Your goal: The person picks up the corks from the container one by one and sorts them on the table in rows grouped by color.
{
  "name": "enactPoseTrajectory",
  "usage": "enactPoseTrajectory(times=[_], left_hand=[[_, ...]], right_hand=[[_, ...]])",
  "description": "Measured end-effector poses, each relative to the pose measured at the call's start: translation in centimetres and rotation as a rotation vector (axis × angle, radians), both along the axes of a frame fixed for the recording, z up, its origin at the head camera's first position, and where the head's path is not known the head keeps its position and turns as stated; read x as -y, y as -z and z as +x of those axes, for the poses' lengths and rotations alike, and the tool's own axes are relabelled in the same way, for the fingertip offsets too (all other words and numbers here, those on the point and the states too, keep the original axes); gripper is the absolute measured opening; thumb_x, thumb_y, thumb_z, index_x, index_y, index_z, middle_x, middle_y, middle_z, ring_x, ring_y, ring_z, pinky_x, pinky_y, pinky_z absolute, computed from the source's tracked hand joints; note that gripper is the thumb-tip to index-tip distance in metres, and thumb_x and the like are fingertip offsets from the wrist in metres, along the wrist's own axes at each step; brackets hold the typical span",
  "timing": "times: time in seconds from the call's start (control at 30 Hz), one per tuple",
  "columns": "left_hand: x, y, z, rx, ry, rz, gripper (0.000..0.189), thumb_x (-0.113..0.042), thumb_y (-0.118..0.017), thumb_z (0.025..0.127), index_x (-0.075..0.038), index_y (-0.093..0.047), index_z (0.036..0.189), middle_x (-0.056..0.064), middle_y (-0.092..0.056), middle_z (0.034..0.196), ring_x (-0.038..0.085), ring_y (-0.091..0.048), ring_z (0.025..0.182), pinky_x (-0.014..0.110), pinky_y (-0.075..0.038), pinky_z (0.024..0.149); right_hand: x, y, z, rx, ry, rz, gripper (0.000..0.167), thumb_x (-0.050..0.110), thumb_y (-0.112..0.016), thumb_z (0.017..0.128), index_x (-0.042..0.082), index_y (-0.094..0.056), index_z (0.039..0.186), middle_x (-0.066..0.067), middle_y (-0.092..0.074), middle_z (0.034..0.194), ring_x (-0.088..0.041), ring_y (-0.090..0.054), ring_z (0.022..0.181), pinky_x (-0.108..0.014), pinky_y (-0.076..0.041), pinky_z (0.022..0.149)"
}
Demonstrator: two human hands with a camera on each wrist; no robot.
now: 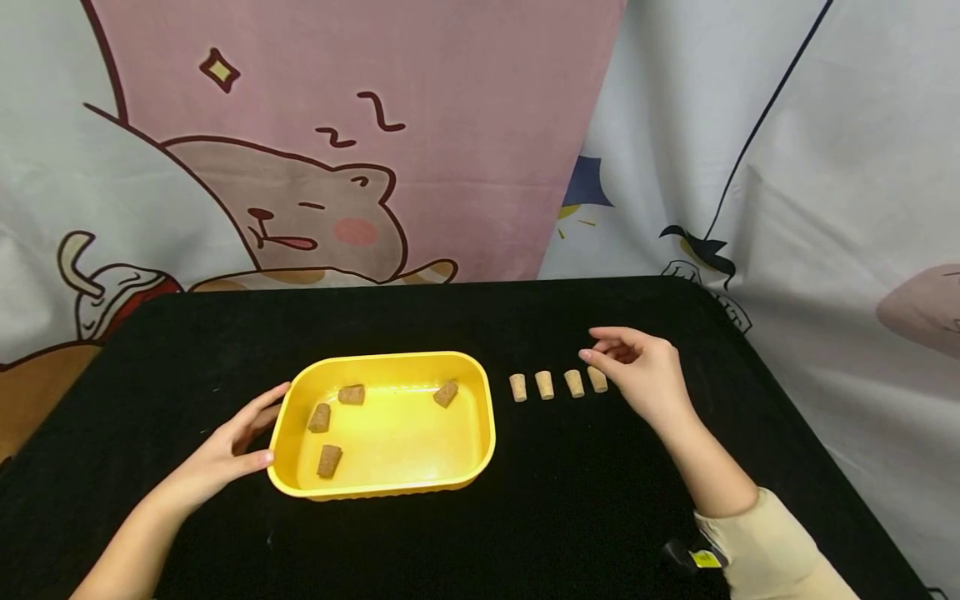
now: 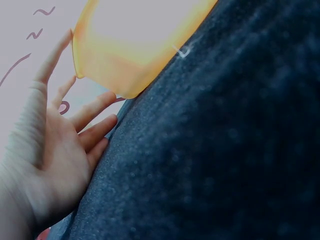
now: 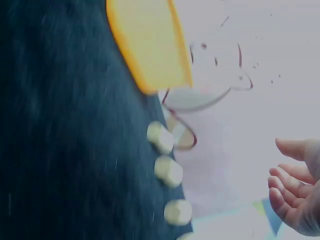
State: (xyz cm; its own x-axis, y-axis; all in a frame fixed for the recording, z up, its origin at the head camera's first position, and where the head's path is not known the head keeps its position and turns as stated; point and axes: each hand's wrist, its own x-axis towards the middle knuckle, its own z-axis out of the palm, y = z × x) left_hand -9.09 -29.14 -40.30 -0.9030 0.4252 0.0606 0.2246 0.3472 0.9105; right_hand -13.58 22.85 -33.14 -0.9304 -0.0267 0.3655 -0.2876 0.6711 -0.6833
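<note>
A yellow plastic bin [image 1: 390,492] lies on the black table with several tapered corks inside, among them one cork [image 1: 329,461] at its front left and another cork [image 1: 446,393] at its back right. My left hand [image 1: 228,446] touches the bin's left end with thumb and fingers spread and fairly straight. Right of the bin, several paler corks stand in a row, from the nearest cork [image 1: 518,387] to the far-right cork [image 1: 597,380], partly covered by my right hand [image 1: 645,371]. That hand hovers over the row's right end, thumb and fingertips apart, nothing between them.
The black cloth-covered table [image 1: 570,500] ends at a printed curtain [image 1: 480,167] behind and to the right. A small dark object with a yellow label [image 1: 705,559] is by the right sleeve [image 1: 765,542].
</note>
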Motion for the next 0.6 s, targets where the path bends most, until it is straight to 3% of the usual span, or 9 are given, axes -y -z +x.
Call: enactPoseTrajectory(times=[0.33,0.6], left_hand=[[-0.1,-0.2,0.0,0.005,0.001,0.006,0.068,-0.005,-0.051,0.094,-0.014,-0.019,0.153,0.033,-0.036,0.142,-0.005,-0.042,0.118,0.073,-0.034,0.088],[-0.1,-0.3,0.1,0.013,0.0,0.008,0.067,-0.006,-0.051,0.094,-0.013,-0.019,0.153,0.033,-0.036,0.142,-0.006,-0.042,0.117,0.073,-0.035,0.088]], right_hand=[[6.2,-2.0,1.8,-0.005,-0.172,-0.102,0.028,0.015,-0.08,0.078,0.01,-0.071,0.105,0.002,-0.066,0.088,-0.012,-0.06,0.076,-0.03,-0.054,0.067],[11.3,-2.1,2.6,0.001,-0.298,-0.058,0.029,0.021,-0.084,0.074,0.014,-0.071,0.1,0.005,-0.063,0.087,-0.013,-0.056,0.079,-0.034,-0.051,0.068]])
